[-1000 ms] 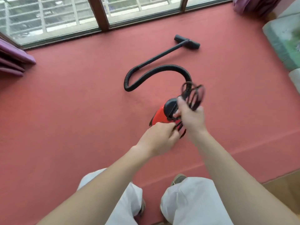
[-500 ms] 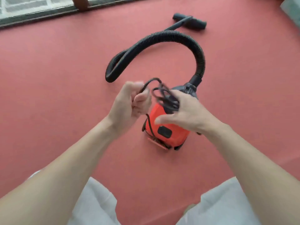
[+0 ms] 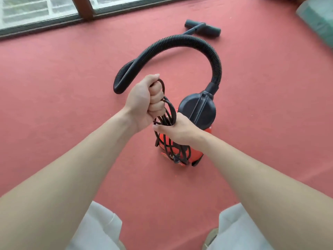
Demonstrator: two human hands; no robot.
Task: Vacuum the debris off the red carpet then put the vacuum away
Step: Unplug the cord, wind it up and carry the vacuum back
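Two hands hold one bundle of black cord (image 3: 171,111) above the vacuum (image 3: 193,151), which stands upright on the carpet (image 3: 63,105) directly below them. The left hand (image 3: 145,102) is a tight fist round the top of the loops, so they hang as a long skein. The right hand (image 3: 180,131) clasps the same loops lower down, thumb across the front and the other fingers hidden behind the strands. This grip cinches the skein at its waist and stops the loops from spreading.

Below the right hand the loops dangle in front of the red body. The plug end seems to hang near the base, though the tangle makes that uncertain.

The hose (image 3: 180,41) arcs from the black lid (image 3: 198,109) out over the carpet and doubles back toward the nozzle (image 3: 203,27), which lies near the window (image 3: 36,13). Both lie slack, with neither hand on them.

No debris shows on the carpet, so the cleaning looks finished. This reads as tidying the cord before the vacuum goes away. The loose hose will likely need gathering too.
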